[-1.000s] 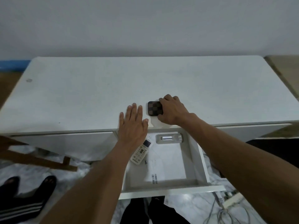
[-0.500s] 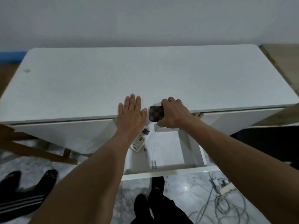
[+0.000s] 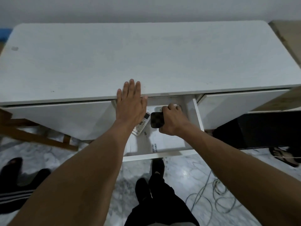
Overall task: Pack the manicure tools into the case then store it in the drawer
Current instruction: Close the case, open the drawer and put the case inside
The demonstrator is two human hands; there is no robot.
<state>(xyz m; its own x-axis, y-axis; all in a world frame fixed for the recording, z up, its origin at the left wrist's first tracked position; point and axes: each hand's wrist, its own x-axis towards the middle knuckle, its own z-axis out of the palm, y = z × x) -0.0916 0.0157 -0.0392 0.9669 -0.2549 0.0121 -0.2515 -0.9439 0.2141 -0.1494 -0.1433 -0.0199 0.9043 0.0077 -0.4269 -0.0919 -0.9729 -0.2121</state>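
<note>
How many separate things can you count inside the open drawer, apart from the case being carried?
3: a remote control at the left, partly under the left hand; a white paper on the drawer floor; a pale object behind the right hand. More may be hidden.

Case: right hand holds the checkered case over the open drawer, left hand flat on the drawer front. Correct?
Not quite. In the head view the left hand lies flat on the tabletop edge, not on the drawer front. The rest stands: the right hand holds the checkered case over the open drawer.
</note>
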